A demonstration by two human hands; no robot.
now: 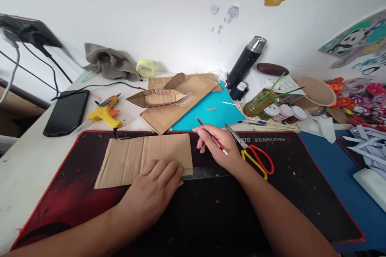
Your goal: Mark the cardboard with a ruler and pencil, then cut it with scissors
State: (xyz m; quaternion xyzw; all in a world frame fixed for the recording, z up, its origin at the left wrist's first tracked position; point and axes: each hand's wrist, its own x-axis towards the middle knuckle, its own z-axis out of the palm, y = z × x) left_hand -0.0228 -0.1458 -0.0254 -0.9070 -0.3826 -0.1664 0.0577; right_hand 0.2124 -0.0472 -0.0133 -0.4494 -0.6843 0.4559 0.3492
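Cardboard is lying on the mat [289,192]. Left hand [161,178] is resting on it [120,164] by the clear ruler [208,172], fingers close; can't tell if gripping. Right hand [218,146] is holding a pencil [215,141]. Pinning the ruler flat should keep lines true.

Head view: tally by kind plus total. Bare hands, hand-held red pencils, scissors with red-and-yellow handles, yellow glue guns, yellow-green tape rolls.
Bare hands: 2 (left hand, right hand)
Red pencil: 1
Red-and-yellow-handled scissors: 1
Yellow glue gun: 1
Yellow-green tape roll: 1
Total: 6
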